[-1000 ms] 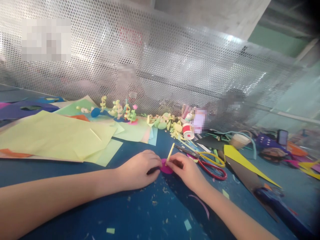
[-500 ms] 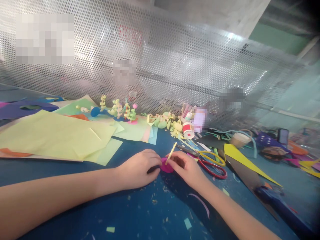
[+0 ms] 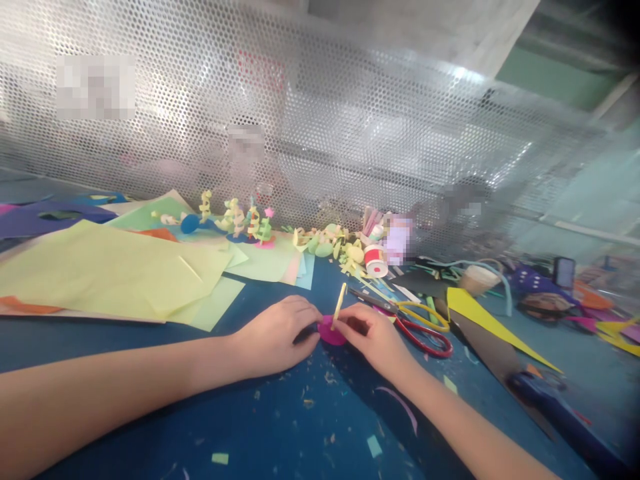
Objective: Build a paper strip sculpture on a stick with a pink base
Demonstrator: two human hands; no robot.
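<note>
A round magenta paper disc [image 3: 332,333] lies on the blue table between my two hands. A thin pale yellow paper stick [image 3: 341,303] stands nearly upright on the disc. My right hand [image 3: 373,333] pinches this stick near its base with thumb and fingertips. From the other side, my left hand [image 3: 280,337] has its fingers and thumb closed on the disc's left edge. Scissors [image 3: 425,327] with one red and one yellow handle lie just beyond my right hand.
Yellow and green paper sheets [image 3: 115,273] cover the left. Small curled-paper models [image 3: 245,223] stand at the back, near a red-and-white tape roll [image 3: 375,261]. At right lie a yellow paper strip [image 3: 495,323] and a blue-handled tool [image 3: 560,413]. A perforated screen [image 3: 340,160] rises behind.
The yellow stick has gone from leaning right to standing more upright. Both hands have stayed nearly in place.
</note>
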